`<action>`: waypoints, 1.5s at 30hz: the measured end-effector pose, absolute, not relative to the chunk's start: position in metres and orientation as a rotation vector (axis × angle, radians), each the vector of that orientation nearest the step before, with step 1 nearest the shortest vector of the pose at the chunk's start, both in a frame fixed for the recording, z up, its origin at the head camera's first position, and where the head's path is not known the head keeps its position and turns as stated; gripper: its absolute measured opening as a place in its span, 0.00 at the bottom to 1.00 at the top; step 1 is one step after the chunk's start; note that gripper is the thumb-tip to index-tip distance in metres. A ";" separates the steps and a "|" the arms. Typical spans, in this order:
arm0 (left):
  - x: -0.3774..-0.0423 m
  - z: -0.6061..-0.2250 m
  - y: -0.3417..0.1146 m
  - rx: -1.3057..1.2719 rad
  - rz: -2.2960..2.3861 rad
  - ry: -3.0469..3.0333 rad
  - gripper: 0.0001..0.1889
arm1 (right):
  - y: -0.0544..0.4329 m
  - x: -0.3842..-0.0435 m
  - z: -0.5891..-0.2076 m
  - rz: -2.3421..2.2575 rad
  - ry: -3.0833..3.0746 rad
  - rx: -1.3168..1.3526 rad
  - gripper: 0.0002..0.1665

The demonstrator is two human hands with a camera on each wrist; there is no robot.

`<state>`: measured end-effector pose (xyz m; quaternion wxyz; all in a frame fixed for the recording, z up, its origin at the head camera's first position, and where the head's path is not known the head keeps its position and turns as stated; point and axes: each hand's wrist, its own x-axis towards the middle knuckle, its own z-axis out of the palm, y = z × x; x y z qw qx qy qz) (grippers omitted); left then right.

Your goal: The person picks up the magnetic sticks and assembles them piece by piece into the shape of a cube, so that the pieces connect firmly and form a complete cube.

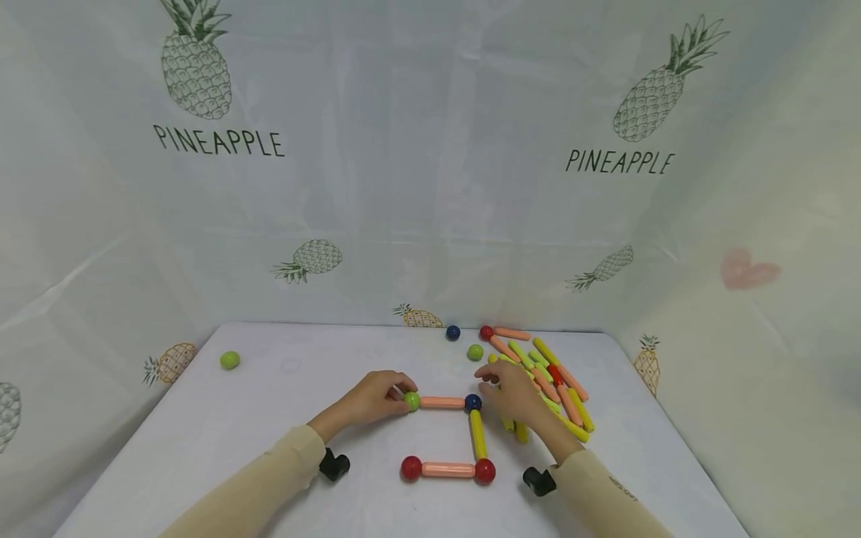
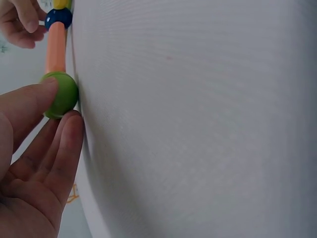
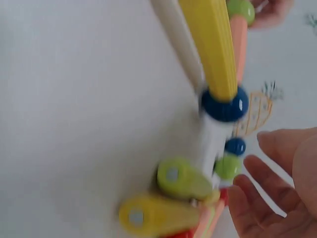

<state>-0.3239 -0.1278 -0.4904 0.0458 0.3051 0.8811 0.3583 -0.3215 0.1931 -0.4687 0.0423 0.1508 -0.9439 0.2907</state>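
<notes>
My left hand (image 1: 378, 397) pinches a green ball (image 2: 64, 95) between thumb and fingers. That ball sits at the left end of an orange rod (image 1: 442, 403), whose right end meets a dark blue ball (image 1: 473, 403). From the blue ball a yellow rod (image 1: 477, 435) runs toward me to a red ball (image 1: 484, 471). A second orange rod (image 1: 448, 470) links it to another red ball (image 1: 412, 468) on the left, so the frame has three sides. Just right of the blue ball, my right hand (image 1: 514, 392) hovers with fingers loosely bent, holding nothing.
A pile of yellow, orange, green and red rods (image 1: 568, 403) lies beyond and under my right hand. Behind it are a loose blue ball (image 1: 454, 333), a green ball (image 1: 475, 352) and a red ball (image 1: 487, 333). Another green ball (image 1: 229, 360) lies far left.
</notes>
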 end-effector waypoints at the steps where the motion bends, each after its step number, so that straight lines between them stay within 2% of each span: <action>1: -0.324 -0.490 -0.128 0.935 1.092 2.690 0.14 | 0.198 -0.324 -0.467 0.870 -2.889 0.421 0.12; 7: -0.325 -0.490 -0.127 0.930 1.093 2.684 0.15 | 0.215 -0.339 -0.464 0.764 -2.899 0.314 0.15; 16: -0.325 -0.491 -0.127 0.927 1.097 2.685 0.15 | 0.212 -0.353 -0.472 0.697 -2.997 0.198 0.17; 21: -0.325 -0.490 -0.127 0.924 1.096 2.688 0.14 | 0.209 -0.355 -0.474 0.652 -3.007 0.174 0.16; 30: -0.325 -0.491 -0.128 0.929 1.099 2.687 0.14 | 0.205 -0.358 -0.475 0.650 -3.060 0.045 0.21; 45: -0.327 -0.492 -0.129 0.938 1.105 2.672 0.14 | 0.206 -0.360 -0.478 0.745 -3.046 -0.004 0.22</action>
